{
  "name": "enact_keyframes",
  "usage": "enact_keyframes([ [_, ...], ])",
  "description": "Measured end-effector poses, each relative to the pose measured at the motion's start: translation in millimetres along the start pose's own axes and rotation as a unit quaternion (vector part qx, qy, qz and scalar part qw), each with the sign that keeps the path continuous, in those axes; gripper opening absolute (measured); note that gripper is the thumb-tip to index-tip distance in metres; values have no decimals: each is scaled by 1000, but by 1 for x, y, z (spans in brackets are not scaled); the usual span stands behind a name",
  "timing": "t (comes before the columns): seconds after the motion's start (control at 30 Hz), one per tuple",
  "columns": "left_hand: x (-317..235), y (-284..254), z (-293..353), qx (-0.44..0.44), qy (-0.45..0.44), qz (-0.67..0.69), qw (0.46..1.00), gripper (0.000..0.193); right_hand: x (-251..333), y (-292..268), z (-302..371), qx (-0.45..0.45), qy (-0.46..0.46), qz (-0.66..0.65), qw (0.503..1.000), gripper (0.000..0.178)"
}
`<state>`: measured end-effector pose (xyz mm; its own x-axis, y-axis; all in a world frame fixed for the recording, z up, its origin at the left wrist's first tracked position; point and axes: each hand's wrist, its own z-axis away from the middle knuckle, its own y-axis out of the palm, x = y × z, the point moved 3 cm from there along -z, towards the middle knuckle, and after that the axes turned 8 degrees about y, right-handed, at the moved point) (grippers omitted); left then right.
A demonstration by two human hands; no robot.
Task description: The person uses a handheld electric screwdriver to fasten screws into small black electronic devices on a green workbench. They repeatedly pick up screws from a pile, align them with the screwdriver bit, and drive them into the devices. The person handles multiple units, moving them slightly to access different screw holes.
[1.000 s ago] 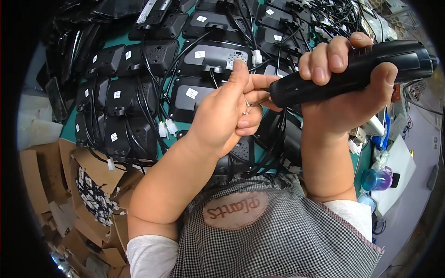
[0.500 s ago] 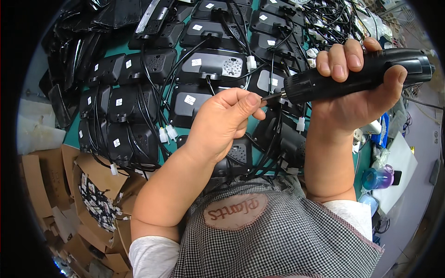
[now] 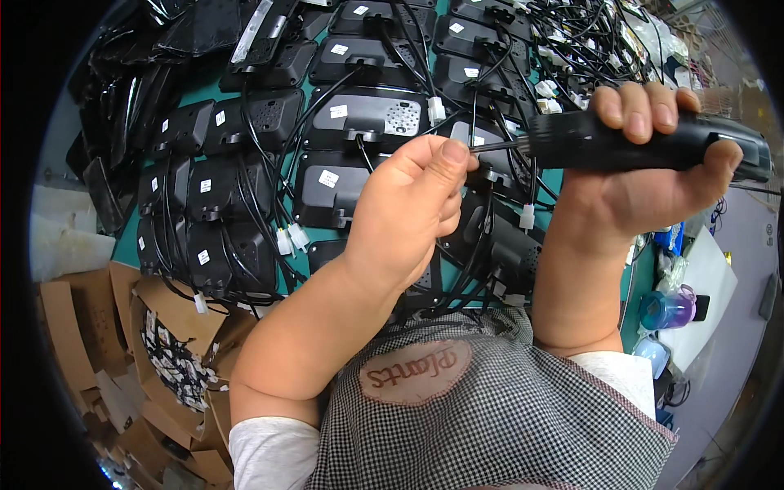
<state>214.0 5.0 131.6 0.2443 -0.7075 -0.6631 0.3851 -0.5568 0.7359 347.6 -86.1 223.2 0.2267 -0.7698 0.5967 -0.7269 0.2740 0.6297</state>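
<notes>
My right hand (image 3: 641,196) is wrapped round a black electric screwdriver (image 3: 576,140), raised and lying nearly level over the table. Its slim metal bit (image 3: 500,147) points left, towards my other hand. Thumb and forefinger of my left hand (image 3: 408,204) are pinched together right at the bit's tip. Whatever sits between those fingertips is too small and hidden to make out. Below and beyond both hands lie rows of black plastic housings (image 3: 367,114) with white labels, small holes and black cables. White connectors (image 3: 437,109) end some of the cables.
The housings cover much of a green tabletop (image 3: 129,245). Tangled cables (image 3: 588,41) are heaped at the far right, black plastic-wrapped pieces (image 3: 188,33) at the far left. An open cardboard box (image 3: 175,306) with small parts stands lower left. At right is a blue-purple cup (image 3: 663,312).
The screwdriver and my right hand have shifted slightly right and turned more level. My left hand has moved a little up and right, its pinch staying at the bit's tip.
</notes>
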Motion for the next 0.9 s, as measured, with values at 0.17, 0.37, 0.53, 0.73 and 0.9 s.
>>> enact_keyframes([
  [0.17,-1,1,-2,-8,20,-35,999,24,5,-4,-3,-6,9,-6,1000,43],
  [0.37,3,8,-3,-17,14,-22,1000,26,0,-8,-2,3,11,1,1000,45],
  [0.53,-1,17,-5,75,80,-170,979,28,-2,-8,-3,-7,44,-19,999,46],
  [0.73,-10,7,-16,55,95,-152,982,27,22,-16,-13,-33,27,-35,998,42],
  [0.9,-5,12,-21,79,172,-215,958,28,14,-17,-11,-48,21,1,999,43],
])
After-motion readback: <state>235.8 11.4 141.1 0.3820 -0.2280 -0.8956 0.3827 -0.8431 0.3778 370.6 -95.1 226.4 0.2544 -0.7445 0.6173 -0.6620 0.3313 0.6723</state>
